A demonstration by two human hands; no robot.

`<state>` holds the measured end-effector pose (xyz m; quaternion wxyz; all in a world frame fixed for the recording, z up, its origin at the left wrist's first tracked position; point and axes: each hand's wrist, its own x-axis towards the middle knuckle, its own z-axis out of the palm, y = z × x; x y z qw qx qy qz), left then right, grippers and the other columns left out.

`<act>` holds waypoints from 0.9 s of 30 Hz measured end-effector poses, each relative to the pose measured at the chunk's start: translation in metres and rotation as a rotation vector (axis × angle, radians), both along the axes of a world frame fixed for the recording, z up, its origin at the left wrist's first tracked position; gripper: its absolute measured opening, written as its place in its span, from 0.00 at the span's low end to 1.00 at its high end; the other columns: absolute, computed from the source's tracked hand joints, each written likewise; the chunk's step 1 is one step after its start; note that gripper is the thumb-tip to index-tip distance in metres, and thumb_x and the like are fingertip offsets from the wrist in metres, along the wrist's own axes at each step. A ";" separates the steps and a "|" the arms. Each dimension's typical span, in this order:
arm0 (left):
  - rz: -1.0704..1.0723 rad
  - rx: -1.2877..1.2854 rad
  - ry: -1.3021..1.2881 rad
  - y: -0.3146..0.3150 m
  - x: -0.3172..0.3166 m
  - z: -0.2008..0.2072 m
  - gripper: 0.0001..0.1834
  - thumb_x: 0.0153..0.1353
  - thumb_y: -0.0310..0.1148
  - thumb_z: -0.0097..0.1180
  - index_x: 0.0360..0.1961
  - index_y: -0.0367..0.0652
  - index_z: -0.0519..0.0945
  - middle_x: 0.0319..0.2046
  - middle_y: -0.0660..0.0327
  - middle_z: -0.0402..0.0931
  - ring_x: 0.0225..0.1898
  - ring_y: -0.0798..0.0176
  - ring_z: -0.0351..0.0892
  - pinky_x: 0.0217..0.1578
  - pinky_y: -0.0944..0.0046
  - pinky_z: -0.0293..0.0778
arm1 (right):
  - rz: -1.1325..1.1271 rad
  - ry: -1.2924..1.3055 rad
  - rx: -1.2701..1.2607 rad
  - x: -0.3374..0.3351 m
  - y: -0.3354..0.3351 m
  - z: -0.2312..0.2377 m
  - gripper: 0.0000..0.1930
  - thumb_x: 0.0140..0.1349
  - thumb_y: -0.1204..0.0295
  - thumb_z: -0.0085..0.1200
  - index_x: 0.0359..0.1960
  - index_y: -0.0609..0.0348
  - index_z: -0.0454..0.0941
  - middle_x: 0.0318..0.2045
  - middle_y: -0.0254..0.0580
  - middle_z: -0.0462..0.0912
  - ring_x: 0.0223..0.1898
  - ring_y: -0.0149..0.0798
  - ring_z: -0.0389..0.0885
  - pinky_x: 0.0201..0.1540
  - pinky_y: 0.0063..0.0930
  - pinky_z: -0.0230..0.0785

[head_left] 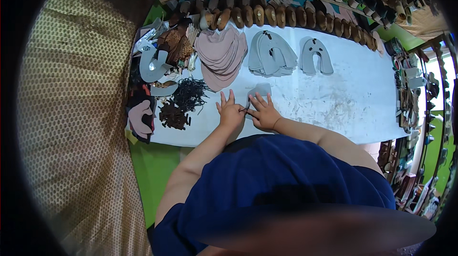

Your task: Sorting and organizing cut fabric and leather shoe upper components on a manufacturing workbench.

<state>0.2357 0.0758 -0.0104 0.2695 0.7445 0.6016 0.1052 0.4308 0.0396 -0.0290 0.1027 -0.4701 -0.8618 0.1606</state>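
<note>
A grey shoe-upper piece (261,87) lies on the white table in front of me, partly under my right hand (265,114). My left hand (232,114) meets the right at the piece's near left edge, thumbs and forefingers pinched together there. The other fingers of both hands are stretched out and spread. Something small and dark shows between the pinching fingertips, too small to name. Beyond my hands lie a stack of grey U-shaped uppers (271,55) and a smaller grey stack (317,57), with small dark pieces on top of both.
Pink cut pieces (220,56) are stacked left of the grey ones. A heap of black straps (189,94) and a pile of dark brown bits (174,115) lie near my left hand. Shoe lasts (272,16) line the back edge; crowded racks (409,94) stand at right.
</note>
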 end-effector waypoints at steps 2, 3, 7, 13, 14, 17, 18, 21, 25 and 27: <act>-0.034 0.046 0.017 -0.005 -0.001 0.000 0.06 0.50 0.37 0.67 0.30 0.52 0.89 0.75 0.49 0.49 0.76 0.36 0.34 0.68 0.27 0.32 | 0.026 0.004 0.024 0.005 -0.001 -0.004 0.24 0.58 0.60 0.53 0.58 0.43 0.78 0.73 0.50 0.54 0.75 0.57 0.46 0.70 0.74 0.31; -0.069 0.089 0.032 -0.006 -0.002 0.000 0.06 0.49 0.36 0.67 0.30 0.52 0.89 0.75 0.48 0.48 0.76 0.36 0.33 0.68 0.27 0.32 | 0.051 0.006 0.044 0.007 -0.001 -0.007 0.23 0.57 0.60 0.55 0.57 0.43 0.79 0.72 0.50 0.56 0.75 0.57 0.48 0.70 0.74 0.32; -0.171 0.105 0.119 -0.010 -0.001 0.010 0.08 0.47 0.36 0.67 0.32 0.55 0.90 0.75 0.47 0.46 0.76 0.33 0.32 0.68 0.29 0.32 | 0.014 0.185 0.103 0.013 -0.002 -0.021 0.22 0.56 0.57 0.58 0.54 0.43 0.80 0.71 0.50 0.57 0.74 0.57 0.49 0.69 0.74 0.32; -0.191 0.085 0.109 -0.003 -0.008 0.005 0.08 0.51 0.35 0.64 0.33 0.56 0.90 0.75 0.44 0.44 0.75 0.30 0.31 0.68 0.29 0.32 | 0.018 0.241 0.144 0.011 -0.003 -0.012 0.23 0.56 0.51 0.59 0.52 0.44 0.81 0.73 0.51 0.54 0.75 0.57 0.47 0.68 0.77 0.30; -0.142 0.098 0.048 -0.001 -0.012 -0.001 0.08 0.51 0.36 0.63 0.32 0.55 0.90 0.75 0.44 0.44 0.75 0.30 0.31 0.68 0.29 0.32 | 0.016 0.212 0.125 0.010 -0.003 -0.010 0.23 0.56 0.51 0.59 0.51 0.44 0.82 0.73 0.50 0.54 0.75 0.57 0.46 0.68 0.77 0.30; -0.053 0.099 -0.028 0.003 -0.011 -0.007 0.07 0.51 0.36 0.63 0.31 0.55 0.90 0.75 0.44 0.44 0.75 0.29 0.32 0.68 0.28 0.33 | 0.008 0.177 0.092 0.010 -0.003 -0.005 0.22 0.57 0.50 0.58 0.50 0.44 0.83 0.73 0.50 0.53 0.75 0.56 0.44 0.68 0.77 0.29; -0.011 0.088 -0.043 0.005 -0.010 -0.008 0.07 0.50 0.37 0.63 0.30 0.55 0.90 0.75 0.44 0.44 0.75 0.28 0.32 0.68 0.28 0.34 | 0.005 0.172 0.080 0.010 -0.003 -0.004 0.21 0.57 0.50 0.58 0.49 0.44 0.84 0.73 0.49 0.54 0.76 0.56 0.44 0.68 0.77 0.29; -0.082 0.043 0.059 0.014 -0.005 0.001 0.09 0.49 0.42 0.65 0.31 0.55 0.90 0.75 0.42 0.45 0.74 0.26 0.34 0.68 0.29 0.36 | 0.002 0.187 0.094 0.011 -0.003 -0.008 0.21 0.57 0.51 0.58 0.48 0.44 0.84 0.73 0.49 0.54 0.76 0.56 0.44 0.68 0.78 0.28; -0.133 0.017 0.138 0.024 -0.002 -0.003 0.08 0.47 0.41 0.65 0.28 0.54 0.90 0.74 0.43 0.48 0.74 0.27 0.36 0.68 0.29 0.36 | -0.001 0.184 0.085 0.009 -0.003 -0.006 0.20 0.57 0.51 0.58 0.48 0.44 0.84 0.73 0.49 0.54 0.76 0.56 0.44 0.68 0.78 0.28; -0.145 0.047 0.117 0.027 0.001 -0.005 0.06 0.44 0.37 0.64 0.23 0.50 0.88 0.72 0.46 0.56 0.74 0.31 0.42 0.68 0.28 0.38 | 0.005 0.192 0.091 0.009 -0.002 -0.007 0.20 0.57 0.52 0.58 0.48 0.44 0.84 0.73 0.49 0.54 0.76 0.56 0.44 0.68 0.77 0.28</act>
